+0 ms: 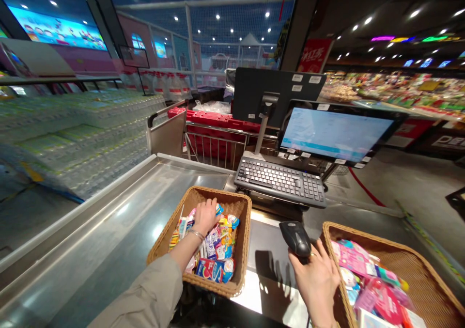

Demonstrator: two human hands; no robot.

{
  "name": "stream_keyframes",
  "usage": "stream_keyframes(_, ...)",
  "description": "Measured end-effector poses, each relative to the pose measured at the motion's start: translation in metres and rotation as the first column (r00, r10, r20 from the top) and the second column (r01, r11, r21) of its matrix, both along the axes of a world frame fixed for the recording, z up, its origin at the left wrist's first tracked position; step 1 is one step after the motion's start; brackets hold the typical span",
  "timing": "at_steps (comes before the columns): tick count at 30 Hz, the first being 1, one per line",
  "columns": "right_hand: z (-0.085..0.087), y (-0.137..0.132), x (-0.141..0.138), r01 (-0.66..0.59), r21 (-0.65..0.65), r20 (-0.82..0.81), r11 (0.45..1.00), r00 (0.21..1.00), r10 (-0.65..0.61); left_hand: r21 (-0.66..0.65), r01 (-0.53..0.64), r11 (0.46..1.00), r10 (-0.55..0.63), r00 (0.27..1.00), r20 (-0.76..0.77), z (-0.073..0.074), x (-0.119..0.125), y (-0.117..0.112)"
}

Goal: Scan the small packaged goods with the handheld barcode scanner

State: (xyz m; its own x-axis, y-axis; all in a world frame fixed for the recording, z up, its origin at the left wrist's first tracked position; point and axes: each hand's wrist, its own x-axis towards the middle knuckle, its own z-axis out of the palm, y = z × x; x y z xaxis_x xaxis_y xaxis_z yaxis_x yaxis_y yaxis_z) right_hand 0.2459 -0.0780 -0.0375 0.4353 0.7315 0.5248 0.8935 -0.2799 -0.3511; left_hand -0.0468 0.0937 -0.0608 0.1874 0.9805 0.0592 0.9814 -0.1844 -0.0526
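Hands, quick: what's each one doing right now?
Left hand: on small packets in a basket; whether it grips any cannot be told.
Right hand: closed, holding the black scanner.

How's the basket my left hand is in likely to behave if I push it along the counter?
The basket probably slides readily, since the metal counter looks smooth and shiny. Being woven, it may flex slightly under pressure. The small packets, loosely piled inside, could shift about.

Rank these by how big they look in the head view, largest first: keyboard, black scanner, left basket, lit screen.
1. Left basket
2. Lit screen
3. Keyboard
4. Black scanner
Nearness to the camera may flatter the basket.
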Motion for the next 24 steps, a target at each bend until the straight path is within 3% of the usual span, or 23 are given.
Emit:
stream_keyframes(5,0.004,-0.001,-0.004,-0.024,0.001,-0.035,1.000,0.999,0.024,-0.027,0.169,0.985,-0.169,0.985,-0.028,0.009,-0.005,-0.020)
stream_keyframes(9,0.003,-0.003,-0.007,-0.037,0.003,-0.069,0.999,0.997,0.037,-0.063,0.229,0.971,-0.233,0.971,-0.062,0.008,-0.012,-0.034)
stream_keyframes(20,0.002,-0.012,-0.008,-0.088,0.038,-0.059,0.995,0.994,0.091,0.030,0.173,0.984,-0.170,0.982,-0.078,-0.016,0.001,-0.048)
stream_keyframes(24,0.006,-0.017,-0.007,-0.073,0.052,-0.060,0.996,0.995,0.076,0.080,0.187,0.979,-0.184,0.982,-0.049,-0.018,0.004,-0.051)
